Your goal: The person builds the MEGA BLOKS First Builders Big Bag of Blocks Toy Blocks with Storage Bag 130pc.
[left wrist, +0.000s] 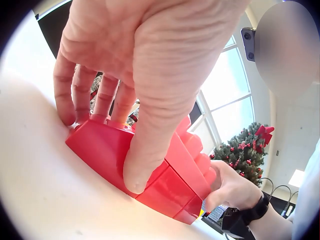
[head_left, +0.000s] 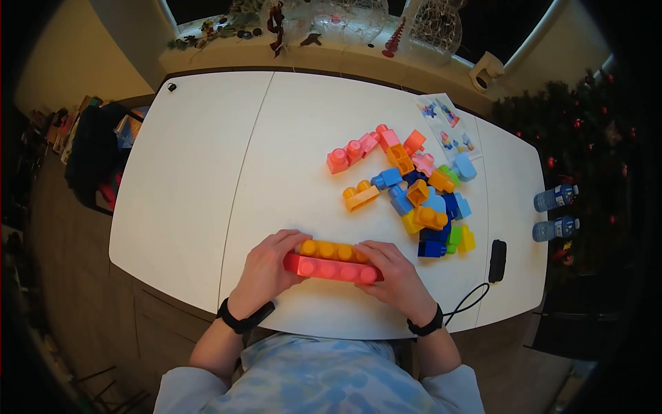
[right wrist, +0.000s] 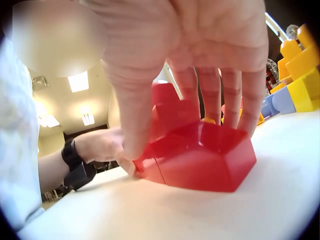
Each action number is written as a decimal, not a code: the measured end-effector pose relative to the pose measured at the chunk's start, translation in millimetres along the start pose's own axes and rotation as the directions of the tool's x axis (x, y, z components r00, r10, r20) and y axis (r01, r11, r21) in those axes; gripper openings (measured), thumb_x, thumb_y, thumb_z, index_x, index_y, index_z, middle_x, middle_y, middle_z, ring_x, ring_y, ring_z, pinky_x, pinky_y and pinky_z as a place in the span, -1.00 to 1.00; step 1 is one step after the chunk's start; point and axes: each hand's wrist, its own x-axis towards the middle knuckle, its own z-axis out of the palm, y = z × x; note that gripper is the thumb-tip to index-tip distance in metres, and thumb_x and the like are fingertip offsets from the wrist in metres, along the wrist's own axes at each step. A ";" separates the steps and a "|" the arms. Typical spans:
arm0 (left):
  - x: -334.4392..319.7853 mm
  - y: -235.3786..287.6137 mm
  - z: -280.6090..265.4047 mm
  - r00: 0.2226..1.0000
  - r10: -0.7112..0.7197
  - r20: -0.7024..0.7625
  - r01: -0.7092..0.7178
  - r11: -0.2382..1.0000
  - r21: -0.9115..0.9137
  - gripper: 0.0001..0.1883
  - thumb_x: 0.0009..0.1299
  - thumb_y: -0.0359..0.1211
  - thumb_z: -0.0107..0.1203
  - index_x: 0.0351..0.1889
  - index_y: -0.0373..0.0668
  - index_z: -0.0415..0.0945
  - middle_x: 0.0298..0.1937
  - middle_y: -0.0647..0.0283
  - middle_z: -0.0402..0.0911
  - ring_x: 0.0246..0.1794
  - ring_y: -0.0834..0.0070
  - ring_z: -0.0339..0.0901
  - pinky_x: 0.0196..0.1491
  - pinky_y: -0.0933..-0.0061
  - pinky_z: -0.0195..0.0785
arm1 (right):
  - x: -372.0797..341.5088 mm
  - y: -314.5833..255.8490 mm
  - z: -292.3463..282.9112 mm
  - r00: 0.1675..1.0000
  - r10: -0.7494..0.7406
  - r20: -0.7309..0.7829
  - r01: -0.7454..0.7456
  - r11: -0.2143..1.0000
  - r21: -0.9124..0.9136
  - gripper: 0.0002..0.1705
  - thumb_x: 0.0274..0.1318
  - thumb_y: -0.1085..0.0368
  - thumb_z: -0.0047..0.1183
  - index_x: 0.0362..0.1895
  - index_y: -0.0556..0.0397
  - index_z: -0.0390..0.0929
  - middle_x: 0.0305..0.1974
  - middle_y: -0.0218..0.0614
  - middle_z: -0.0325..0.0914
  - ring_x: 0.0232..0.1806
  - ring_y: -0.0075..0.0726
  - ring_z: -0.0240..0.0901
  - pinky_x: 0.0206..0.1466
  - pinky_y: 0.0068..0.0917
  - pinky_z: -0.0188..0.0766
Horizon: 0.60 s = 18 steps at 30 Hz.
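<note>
On the white table (head_left: 186,186), close to its front edge, stands a toy block assembly. Its red base (left wrist: 107,155) lies under a row of pink bricks (head_left: 331,270) with studs facing up. Behind the pink row runs a row of orange bricks (head_left: 329,250). My left hand (head_left: 265,265) grips the left end, its thumb along the near red side and its fingers round the far side. At the opposite end my right hand (head_left: 396,276) holds the assembly in the same way, thumb near and fingers behind.
A loose pile of building blocks (head_left: 417,196) lies to the right, with a pink row (head_left: 353,150) behind. Picture sheets (head_left: 448,127) lie at the back right. A black device (head_left: 497,261) with a cable and two water bottles (head_left: 556,199) are at the right.
</note>
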 end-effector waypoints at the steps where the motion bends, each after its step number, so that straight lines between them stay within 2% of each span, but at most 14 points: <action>1: -0.1 -0.9 0.0 1.000 0.019 0.003 -0.019 1.000 -0.006 -0.36 -0.02 -0.52 0.53 0.12 -0.18 0.64 0.12 0.17 0.66 -0.06 0.28 0.73 0.01 0.34 0.63 | -0.9 3.3 4.8 0.998 -0.033 -0.051 0.032 0.999 -0.029 -0.17 -0.10 0.30 0.49 0.34 0.02 0.47 0.25 -0.19 0.51 0.28 -0.02 0.45 0.32 -0.20 0.49; 4: 0.7 -0.5 -1.5 0.999 0.044 0.015 -0.043 0.999 -0.013 -0.34 -0.02 -0.53 0.52 0.14 -0.20 0.63 0.12 0.14 0.67 -0.03 0.24 0.72 0.05 0.33 0.63 | 0.8 1.6 3.9 0.996 -0.030 -0.082 0.031 0.999 0.010 -0.22 -0.08 0.37 0.45 0.31 0.05 0.49 0.22 -0.18 0.52 0.25 -0.01 0.48 0.30 -0.20 0.50; 12: 0.5 1.0 -1.4 0.999 0.048 0.008 -0.048 0.999 0.012 -0.31 -0.04 -0.55 0.51 0.16 -0.21 0.63 0.13 0.12 0.69 0.04 0.16 0.69 0.12 0.29 0.61 | 2.6 10.5 10.6 0.993 -0.042 -0.109 0.046 0.998 0.033 -0.19 -0.09 0.37 0.46 0.33 0.07 0.47 0.22 -0.15 0.54 0.26 0.05 0.46 0.32 -0.16 0.48; 14: 0.4 -0.8 0.1 0.999 0.035 -0.004 -0.035 0.999 -0.017 -0.36 0.01 -0.49 0.48 0.16 -0.12 0.64 0.13 0.23 0.70 0.05 0.19 0.68 0.09 0.27 0.60 | 2.9 11.6 10.7 0.992 -0.044 -0.117 0.049 0.998 0.039 -0.18 -0.10 0.36 0.47 0.34 0.06 0.47 0.22 -0.14 0.55 0.26 0.06 0.46 0.33 -0.15 0.47; 18: 1.0 0.4 0.1 0.999 0.047 0.001 -0.047 0.999 -0.016 -0.36 0.01 -0.48 0.48 0.15 -0.12 0.65 0.13 0.22 0.70 0.04 0.18 0.68 0.09 0.26 0.60 | 4.3 13.3 11.3 0.993 -0.020 -0.114 0.028 0.997 0.068 -0.13 -0.12 0.37 0.47 0.37 0.04 0.44 0.22 -0.12 0.56 0.27 0.06 0.45 0.34 -0.15 0.47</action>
